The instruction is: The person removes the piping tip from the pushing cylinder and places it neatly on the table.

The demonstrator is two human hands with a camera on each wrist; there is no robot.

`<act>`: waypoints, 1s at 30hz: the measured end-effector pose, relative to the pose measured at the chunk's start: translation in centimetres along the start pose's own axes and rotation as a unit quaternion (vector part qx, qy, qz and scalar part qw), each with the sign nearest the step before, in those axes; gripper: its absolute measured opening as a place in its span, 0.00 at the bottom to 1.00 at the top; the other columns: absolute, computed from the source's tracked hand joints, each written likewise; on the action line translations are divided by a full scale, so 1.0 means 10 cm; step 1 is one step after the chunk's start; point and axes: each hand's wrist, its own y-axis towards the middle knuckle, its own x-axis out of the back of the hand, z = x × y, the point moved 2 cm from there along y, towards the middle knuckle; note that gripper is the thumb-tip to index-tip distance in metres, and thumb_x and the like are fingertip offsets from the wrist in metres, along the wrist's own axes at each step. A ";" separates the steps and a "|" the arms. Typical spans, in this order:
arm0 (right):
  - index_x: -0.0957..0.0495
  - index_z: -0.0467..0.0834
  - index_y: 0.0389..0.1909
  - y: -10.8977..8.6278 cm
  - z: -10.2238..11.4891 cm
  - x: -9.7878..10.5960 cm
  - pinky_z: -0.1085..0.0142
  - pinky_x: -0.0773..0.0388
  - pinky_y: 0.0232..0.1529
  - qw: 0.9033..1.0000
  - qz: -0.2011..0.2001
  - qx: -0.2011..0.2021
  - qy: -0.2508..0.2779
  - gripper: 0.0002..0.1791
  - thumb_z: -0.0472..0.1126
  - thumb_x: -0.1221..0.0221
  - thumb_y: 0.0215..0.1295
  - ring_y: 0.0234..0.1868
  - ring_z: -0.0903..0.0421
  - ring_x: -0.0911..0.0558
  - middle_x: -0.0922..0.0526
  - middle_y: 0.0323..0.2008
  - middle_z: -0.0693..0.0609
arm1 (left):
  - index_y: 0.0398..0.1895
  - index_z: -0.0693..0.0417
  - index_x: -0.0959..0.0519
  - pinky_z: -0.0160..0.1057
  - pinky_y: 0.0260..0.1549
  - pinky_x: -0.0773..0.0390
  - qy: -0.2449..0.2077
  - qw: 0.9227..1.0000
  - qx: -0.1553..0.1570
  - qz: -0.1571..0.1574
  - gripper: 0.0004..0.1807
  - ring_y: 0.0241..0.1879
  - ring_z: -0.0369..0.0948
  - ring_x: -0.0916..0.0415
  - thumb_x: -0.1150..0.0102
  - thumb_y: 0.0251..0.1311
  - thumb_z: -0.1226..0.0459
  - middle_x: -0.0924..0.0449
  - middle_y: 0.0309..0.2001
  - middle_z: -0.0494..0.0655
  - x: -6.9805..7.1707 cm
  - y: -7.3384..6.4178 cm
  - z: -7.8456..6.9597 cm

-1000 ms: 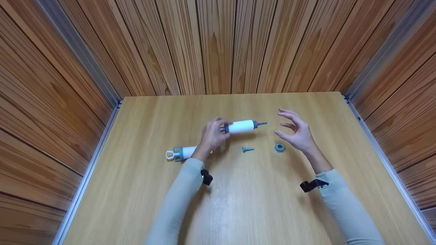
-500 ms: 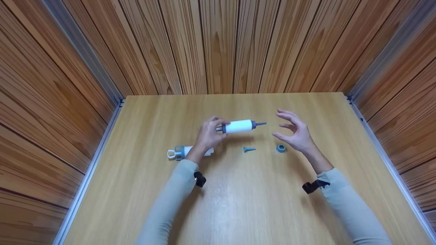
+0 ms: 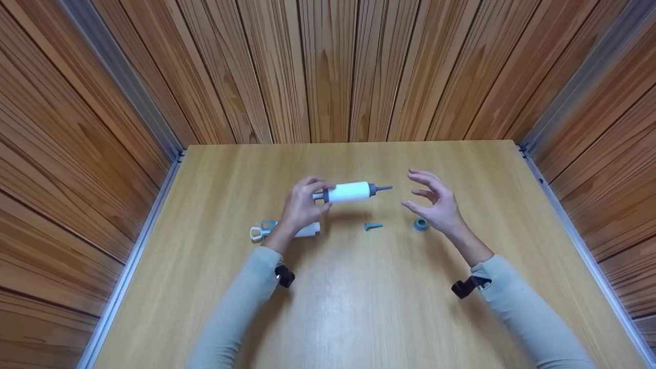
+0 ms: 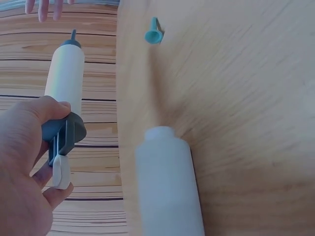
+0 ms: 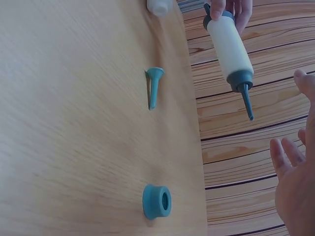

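My left hand [image 3: 302, 204] grips a large syringe [image 3: 349, 192] with a white barrel by its dark rear collar [image 4: 64, 129], thumb and fingers around it. The syringe is raised above the table, its thin dark nozzle [image 5: 246, 102] pointing right. Across from that tip, my right hand [image 3: 439, 206] is held up with fingers spread and curved, holding nothing. A second white syringe [image 3: 308, 230] lies on the table, partly hidden behind my left wrist; its bare neck [image 4: 159, 132] shows in the left wrist view. Below the raised syringe lies a small teal nozzle [image 3: 373, 226].
A teal ring cap [image 3: 421, 224] rests on the table [image 3: 359, 307] just below my right hand. The lying syringe's white loop handle [image 3: 255, 233] points left. Wood-panelled walls [image 3: 328, 72] and metal rails [image 3: 130, 256] bound the table.
My left hand has moved left with the syringe, its nozzle also shifting left. My right hand has moved slightly left and down, fingers still spread. The parts on the table stay put.
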 end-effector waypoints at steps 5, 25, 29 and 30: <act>0.22 0.28 0.71 0.01 0.02 -0.05 0.70 0.13 0.66 1.000 -0.011 -0.010 0.021 0.34 0.18 0.28 0.63 0.72 0.62 0.16 0.16 0.71 0.60 | 0.59 0.53 0.08 0.58 0.68 0.13 0.009 1.000 -0.013 0.002 0.20 0.64 0.56 0.14 0.18 0.64 0.67 0.11 0.63 0.56 0.11 -0.06 0.00; 0.24 0.24 0.71 -0.07 0.23 -0.21 0.70 0.12 0.63 0.998 0.028 -0.014 0.052 0.34 0.15 0.29 0.62 0.70 0.61 0.13 0.16 0.68 0.64 | 0.57 0.54 0.08 0.59 0.64 0.12 -0.001 0.997 -0.070 -0.011 0.19 0.62 0.56 0.14 0.17 0.62 0.69 0.11 0.61 0.55 0.54 -0.28 -0.22; 0.24 0.25 0.71 -0.09 0.28 -0.25 0.70 0.12 0.63 0.998 0.042 -0.002 0.045 0.34 0.16 0.29 0.62 0.70 0.63 0.13 0.16 0.68 0.66 | 0.57 0.54 0.08 0.58 0.64 0.12 -0.006 0.997 -0.076 -0.008 0.19 0.62 0.56 0.14 0.17 0.63 0.68 0.11 0.61 0.55 0.56 -0.31 -0.25; 0.24 0.25 0.71 -0.09 0.29 -0.26 0.71 0.12 0.63 0.998 0.044 0.001 0.044 0.34 0.16 0.29 0.62 0.69 0.63 0.13 0.16 0.68 0.66 | 0.57 0.54 0.08 0.58 0.64 0.12 -0.006 0.997 -0.079 -0.007 0.20 0.62 0.55 0.14 0.17 0.63 0.68 0.11 0.61 0.55 0.56 -0.32 -0.26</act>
